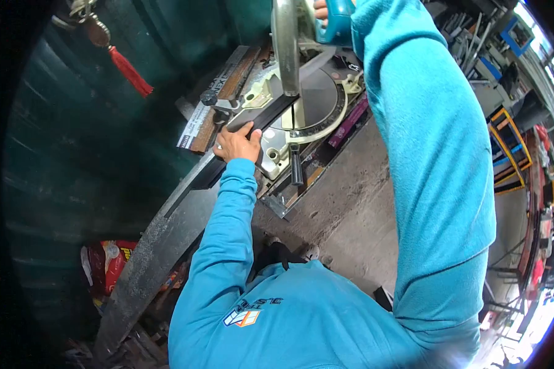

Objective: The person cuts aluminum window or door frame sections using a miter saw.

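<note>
The wall (61, 147) is dim, the right hand (321, 10) cropped.

I record a mitre saw (308, 106) at upper centre, with a grey round table (326, 98), a long rounded guard (285, 52) and a teal handle (338, 24) at the top edge. I find a dark, straight, narrow bar (273, 114) lying diagonally on it, rising rightward to the guard's lower end; whether guard and bar touch, I cannot tell.
</note>
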{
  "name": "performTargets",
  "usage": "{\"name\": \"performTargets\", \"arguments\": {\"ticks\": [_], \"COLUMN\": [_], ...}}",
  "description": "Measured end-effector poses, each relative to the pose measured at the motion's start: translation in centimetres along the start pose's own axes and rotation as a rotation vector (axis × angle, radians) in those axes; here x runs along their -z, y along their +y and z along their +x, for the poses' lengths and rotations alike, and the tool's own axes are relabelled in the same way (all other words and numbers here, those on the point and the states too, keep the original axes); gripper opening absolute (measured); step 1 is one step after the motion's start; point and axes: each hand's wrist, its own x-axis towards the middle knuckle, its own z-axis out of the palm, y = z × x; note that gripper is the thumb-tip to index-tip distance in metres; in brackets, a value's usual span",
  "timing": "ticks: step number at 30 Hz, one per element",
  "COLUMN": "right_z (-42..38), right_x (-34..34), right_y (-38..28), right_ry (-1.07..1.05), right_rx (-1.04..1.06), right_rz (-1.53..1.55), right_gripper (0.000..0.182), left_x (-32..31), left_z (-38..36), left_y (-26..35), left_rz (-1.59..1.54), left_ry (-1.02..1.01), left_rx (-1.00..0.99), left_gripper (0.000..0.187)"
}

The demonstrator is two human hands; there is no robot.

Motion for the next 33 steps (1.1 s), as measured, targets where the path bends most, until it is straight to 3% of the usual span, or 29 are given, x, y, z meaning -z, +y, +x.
{"name": "performTargets", "arguments": {"ticks": [1, 7, 13, 14, 16, 20, 26, 30, 33], "right_z": [-2.3, -6.7, -13.8, -11.7, -12.5, -15.9, -20.4, -19.9, -18.8], "right_x": [-0.6, -3.0, -3.4, -4.1, -5.7, -5.8, -6.4, -6.5, -7.3], "right_y": [-0.5, -1.1, 0.1, 2.0, 4.0, 6.5, 7.3, 8.8, 10.2], "right_ry": [-0.232, -0.011, 0.139, 0.255, 0.348, 0.262, 0.37, 0.288, 0.349], "right_rx": [-0.092, -0.137, -0.065, 0.015, 0.071, 0.039, 0.05, 0.041, 0.085], "right_rz": [0.262, 0.319, -0.031, -0.284, -0.2, -0.005, -0.055, 0.019, 0.001], "right_gripper": [0.05, 0.057, 0.076, 0.07, 0.059, 0.068, 0.066, 0.067, 0.062], "left_x": [-0.2, -0.4, -0.8, -1.1, -0.9, -0.9, -1.7, -1.6, -1.7], "left_z": [0.0, 0.3, 0.6, 0.7, 0.6, 0.5, 1.2, 1.1, 1.1], "left_y": [-0.1, 0.0, -0.1, -0.2, 0.1, 0.3, -0.3, -0.2, -0.2], "left_rz": [0.01, 0.017, 0.041, 0.044, 0.036, 0.038, 0.02, 0.015, 0.034], "left_ry": [-0.009, 0.011, -0.007, 0.003, -0.003, 0.015, 0.027, 0.031, 0.047], "left_rx": [-0.013, -0.003, 0.015, 0.014, 0.007, 0.005, 0.033, 0.032, 0.033], "left_gripper": [0.035, 0.037, 0.036, 0.036, 0.036, 0.037, 0.036, 0.035, 0.035]}}
